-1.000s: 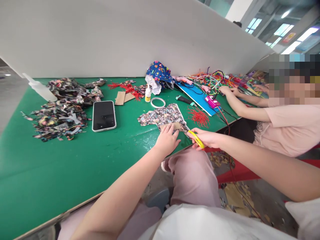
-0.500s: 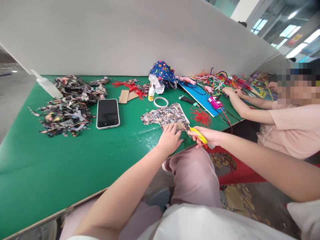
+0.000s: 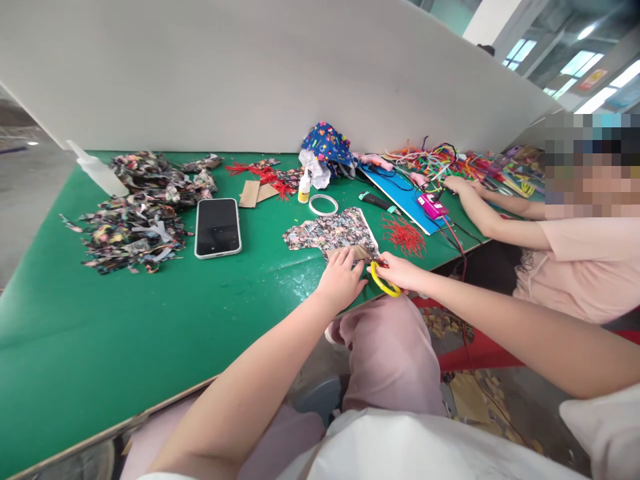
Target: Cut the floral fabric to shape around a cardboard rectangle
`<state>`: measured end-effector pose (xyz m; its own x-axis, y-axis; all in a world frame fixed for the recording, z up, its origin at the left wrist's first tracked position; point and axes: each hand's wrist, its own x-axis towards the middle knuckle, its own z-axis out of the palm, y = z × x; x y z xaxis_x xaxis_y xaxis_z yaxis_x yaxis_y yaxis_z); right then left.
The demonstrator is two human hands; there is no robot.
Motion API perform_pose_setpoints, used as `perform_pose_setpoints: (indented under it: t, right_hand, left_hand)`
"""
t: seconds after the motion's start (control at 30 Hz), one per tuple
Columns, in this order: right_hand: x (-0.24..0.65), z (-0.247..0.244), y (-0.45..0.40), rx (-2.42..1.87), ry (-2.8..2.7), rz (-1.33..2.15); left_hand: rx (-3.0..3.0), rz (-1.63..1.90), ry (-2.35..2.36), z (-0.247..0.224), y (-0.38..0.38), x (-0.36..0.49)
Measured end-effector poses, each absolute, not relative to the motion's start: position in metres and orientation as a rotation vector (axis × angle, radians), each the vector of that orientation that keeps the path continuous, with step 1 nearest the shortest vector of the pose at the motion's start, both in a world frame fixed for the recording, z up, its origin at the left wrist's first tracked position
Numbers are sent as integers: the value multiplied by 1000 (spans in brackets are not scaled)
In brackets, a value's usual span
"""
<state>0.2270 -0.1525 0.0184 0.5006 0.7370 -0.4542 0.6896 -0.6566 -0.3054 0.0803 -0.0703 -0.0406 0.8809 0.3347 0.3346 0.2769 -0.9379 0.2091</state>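
My left hand (image 3: pixel 340 280) lies with fingers spread on a small piece of brown cardboard (image 3: pixel 359 252), pressing it down over a floral-patterned cloth (image 3: pixel 333 230) on the table. At the cloth's right corner, my right hand (image 3: pixel 400 272) is closed round a pair of scissors with yellow handles (image 3: pixel 384 283). The blades point toward the edge of the cardboard and cloth and are partly hidden by the fingers. Just beyond the right hand rests a bunch of red cords (image 3: pixel 406 235).
On the green table (image 3: pixel 150 333) are a phone (image 3: pixel 217 227), a heap of cloth scraps (image 3: pixel 133 230), a squeeze bottle (image 3: pixel 103 175), a small glue bottle (image 3: pixel 304 187), a tape ring (image 3: pixel 323 205) and a utility knife (image 3: pixel 377 201). A co-worker (image 3: pixel 585 260) handles colourful cords at right.
The scissors have turned in my right hand, their yellow handles swinging down and left. The right hand has shifted slightly left; my left hand holds its place on the cardboard.
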Motion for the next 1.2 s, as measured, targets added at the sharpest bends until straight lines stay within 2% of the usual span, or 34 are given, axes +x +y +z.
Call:
perform_pose_setpoints:
  t: [0.17, 0.37, 0.5, 1.0, 1.2]
  right_hand:
    - [223, 18, -154, -2664, -1260, 862]
    - [231, 15, -154, -2739, -1504, 509]
    - [235, 8, -152, -2769, -1574, 439]
    - [243, 9, -145, -2720, -1696, 464]
    - [240, 17, -145, -2756, -1539, 723]
  left_hand:
    - [2890, 547, 475, -40, -70, 81]
    - [2882, 567, 467, -41, -70, 81]
    - [2878, 560, 468, -40, -70, 81]
    - [2877, 559, 470, -41, -69, 81]
    - [2869, 566, 466, -41, -69, 80]
